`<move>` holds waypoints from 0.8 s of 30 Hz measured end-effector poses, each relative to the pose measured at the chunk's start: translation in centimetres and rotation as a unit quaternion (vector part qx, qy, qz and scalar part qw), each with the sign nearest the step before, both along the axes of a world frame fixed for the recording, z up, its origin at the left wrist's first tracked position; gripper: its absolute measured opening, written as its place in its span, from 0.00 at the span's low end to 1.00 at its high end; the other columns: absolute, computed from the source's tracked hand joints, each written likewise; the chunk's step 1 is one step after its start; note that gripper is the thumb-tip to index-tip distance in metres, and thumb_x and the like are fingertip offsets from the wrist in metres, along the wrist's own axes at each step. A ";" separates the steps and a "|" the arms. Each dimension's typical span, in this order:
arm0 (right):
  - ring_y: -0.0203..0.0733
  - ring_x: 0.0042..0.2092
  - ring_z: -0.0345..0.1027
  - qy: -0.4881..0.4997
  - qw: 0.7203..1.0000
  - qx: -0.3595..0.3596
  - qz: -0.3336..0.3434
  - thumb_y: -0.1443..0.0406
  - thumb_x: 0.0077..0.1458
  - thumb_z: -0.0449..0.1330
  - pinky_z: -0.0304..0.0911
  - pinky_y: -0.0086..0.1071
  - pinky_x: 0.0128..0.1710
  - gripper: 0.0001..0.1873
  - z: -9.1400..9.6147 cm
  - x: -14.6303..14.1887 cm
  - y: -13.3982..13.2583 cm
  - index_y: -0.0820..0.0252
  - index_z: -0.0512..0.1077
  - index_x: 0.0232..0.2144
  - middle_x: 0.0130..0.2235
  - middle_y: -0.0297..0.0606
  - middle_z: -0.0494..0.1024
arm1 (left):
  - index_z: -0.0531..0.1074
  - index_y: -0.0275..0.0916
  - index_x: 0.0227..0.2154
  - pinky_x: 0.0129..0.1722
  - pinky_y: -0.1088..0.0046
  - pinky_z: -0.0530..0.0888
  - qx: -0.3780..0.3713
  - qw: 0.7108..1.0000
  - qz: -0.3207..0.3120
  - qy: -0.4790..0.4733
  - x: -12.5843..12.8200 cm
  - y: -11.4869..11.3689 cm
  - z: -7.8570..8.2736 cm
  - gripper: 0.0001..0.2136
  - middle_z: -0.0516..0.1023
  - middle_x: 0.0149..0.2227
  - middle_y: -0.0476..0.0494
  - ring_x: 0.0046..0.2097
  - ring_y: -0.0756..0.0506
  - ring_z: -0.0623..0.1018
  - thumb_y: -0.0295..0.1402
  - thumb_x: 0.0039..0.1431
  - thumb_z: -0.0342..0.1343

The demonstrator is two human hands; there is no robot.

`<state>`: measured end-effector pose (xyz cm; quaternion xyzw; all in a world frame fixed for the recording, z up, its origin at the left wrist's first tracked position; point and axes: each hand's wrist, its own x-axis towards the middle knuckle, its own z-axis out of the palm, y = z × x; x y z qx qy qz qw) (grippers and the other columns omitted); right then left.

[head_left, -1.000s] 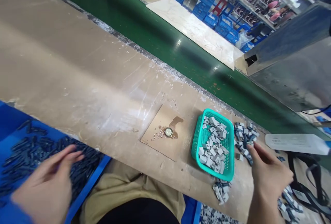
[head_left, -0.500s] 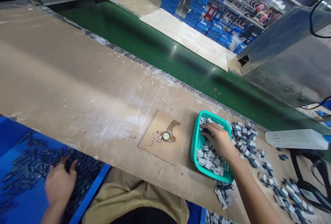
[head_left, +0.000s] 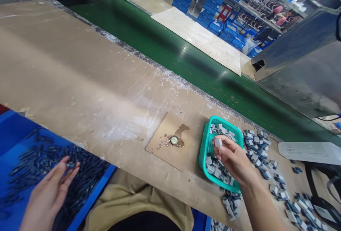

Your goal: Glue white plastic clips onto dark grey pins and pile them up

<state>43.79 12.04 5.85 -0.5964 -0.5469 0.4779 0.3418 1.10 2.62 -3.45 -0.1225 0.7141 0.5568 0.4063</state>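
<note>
My left hand [head_left: 54, 184] is above the blue bin [head_left: 92, 192], its thumb and fingers closed on a small dark blue plastic part [head_left: 70, 165]. Beneath it lies a heap of similar dark parts [head_left: 39, 156]. My right hand [head_left: 231, 156] pinches a light grey plastic block [head_left: 217, 143] above the green basket [head_left: 203, 152], where many more grey blocks [head_left: 213, 167] lie. Between the hands, a small round metal-rimmed piece [head_left: 174, 140] sits on a cardboard square [head_left: 162, 156] with a wet brown stain around it.
Joined grey and dark pieces [head_left: 257, 149] are scattered right of the basket. Beyond them lie a white translucent bottle [head_left: 306, 151] and a black strap-like object [head_left: 319, 195]. A green conveyor belt [head_left: 160, 42] runs behind the worktable. A metal housing [head_left: 306, 71] stands at right.
My right hand has lifted out of the basket's contents with a grey block. My left hand has come up from the heap, turned, and now holds a dark part. The view has shifted slightly.
</note>
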 end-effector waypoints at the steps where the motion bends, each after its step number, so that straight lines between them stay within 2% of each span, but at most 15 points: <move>1: 0.34 0.23 0.63 0.012 1.000 -0.014 -0.004 0.55 0.51 0.62 0.62 0.28 0.21 0.17 0.3 -0.7 -0.2 0.59 0.68 0.38 0.28 0.35 0.71 | 0.73 0.36 0.28 0.27 0.91 0.73 0.005 1.000 -0.002 -0.029 0.4 -0.1 0.4 0.06 0.74 0.25 0.51 0.29 0.55 0.74 0.22 0.57 0.52; 3: 0.35 0.25 0.66 0.020 0.999 -0.025 -0.008 0.57 0.50 0.65 0.65 0.29 0.23 0.17 0.8 -2.1 -0.4 0.59 0.68 0.39 0.31 0.38 0.75 | 0.74 0.36 0.31 0.23 0.92 0.71 0.027 0.996 -0.013 -0.090 1.4 -0.3 1.4 0.07 0.73 0.26 0.50 0.26 0.57 0.72 0.25 0.59 0.51; 5: 0.40 0.33 0.72 0.006 1.000 -0.003 0.009 0.58 0.51 0.64 0.71 0.33 0.31 0.17 1.2 -3.6 -0.5 0.58 0.66 0.41 0.40 0.44 0.77 | 0.74 0.34 0.31 0.19 0.90 0.68 0.057 0.987 -0.019 -0.151 2.7 -0.7 2.4 0.09 0.72 0.25 0.48 0.24 0.56 0.70 0.25 0.60 0.49; 7: 0.43 0.40 0.74 -0.033 0.998 0.021 0.052 0.58 0.53 0.62 0.71 0.38 0.40 0.15 1.2 -4.9 -0.5 0.58 0.66 0.40 0.47 0.48 0.76 | 0.75 0.32 0.29 0.17 0.87 0.68 0.075 0.979 -0.027 -0.187 4.2 -1.0 3.3 0.11 0.72 0.25 0.45 0.24 0.54 0.71 0.22 0.58 0.48; 9: 0.44 0.43 0.73 -0.108 0.987 0.052 0.107 0.58 0.56 0.60 0.70 0.39 0.44 0.13 1.0 -6.0 -0.3 0.58 0.69 0.41 0.50 0.49 0.74 | 0.77 0.32 0.28 0.20 0.85 0.71 0.071 0.975 -0.053 -0.204 5.5 -1.4 4.0 0.07 0.73 0.25 0.43 0.26 0.53 0.72 0.19 0.53 0.54; 10: 0.44 0.43 0.73 -0.152 0.977 0.078 0.131 0.58 0.57 0.58 0.70 0.39 0.44 0.13 0.8 -6.5 -0.2 0.58 0.71 0.41 0.50 0.48 0.74 | 0.78 0.32 0.28 0.22 0.84 0.73 0.068 0.972 -0.071 -0.213 6.1 -1.6 4.3 0.05 0.74 0.26 0.43 0.27 0.52 0.73 0.19 0.48 0.60; 11: 0.43 0.41 0.73 -0.192 0.964 0.110 0.150 0.59 0.57 0.58 0.70 0.38 0.42 0.13 0.6 -6.9 0.0 0.58 0.72 0.42 0.49 0.47 0.75 | 0.78 0.33 0.28 0.24 0.83 0.74 0.068 0.968 -0.092 -0.224 6.6 -1.8 4.6 0.08 0.74 0.27 0.43 0.28 0.52 0.73 0.20 0.42 0.66; 14: 0.39 0.34 0.72 -0.259 0.929 0.194 0.182 0.61 0.58 0.57 0.70 0.34 0.37 0.12 -0.1 -7.9 0.5 0.59 0.75 0.41 0.42 0.44 0.77 | 0.80 0.36 0.28 0.26 0.82 0.75 0.078 0.949 -0.166 -0.258 7.5 -2.3 5.2 0.20 0.76 0.28 0.42 0.29 0.51 0.74 0.31 0.25 0.74; 16: 0.38 0.33 0.72 -0.277 0.916 0.217 0.196 0.63 0.58 0.56 0.69 0.31 0.35 0.12 -0.4 -8.3 0.8 0.61 0.75 0.41 0.38 0.42 0.78 | 0.80 0.38 0.29 0.28 0.81 0.75 0.082 0.938 -0.203 -0.267 7.8 -2.5 5.4 0.21 0.76 0.28 0.43 0.30 0.51 0.74 0.37 0.24 0.74; 18: 0.37 0.32 0.73 -0.294 0.906 0.230 0.201 0.64 0.57 0.56 0.69 0.30 0.34 0.11 -0.7 -8.6 1.0 0.62 0.74 0.41 0.36 0.40 0.79 | 0.80 0.39 0.28 0.28 0.82 0.74 0.086 0.933 -0.222 -0.269 7.9 -2.6 5.4 0.20 0.76 0.28 0.44 0.29 0.52 0.74 0.38 0.26 0.74; 24: 0.36 0.28 0.72 -0.354 0.877 0.263 0.194 0.67 0.53 0.57 0.68 0.28 0.30 0.09 -1.1 -9.0 1.3 0.62 0.74 0.36 0.29 0.35 0.77 | 0.80 0.40 0.28 0.27 0.82 0.72 0.107 0.928 -0.233 -0.270 7.8 -2.3 5.3 0.18 0.75 0.28 0.46 0.29 0.53 0.73 0.40 0.29 0.73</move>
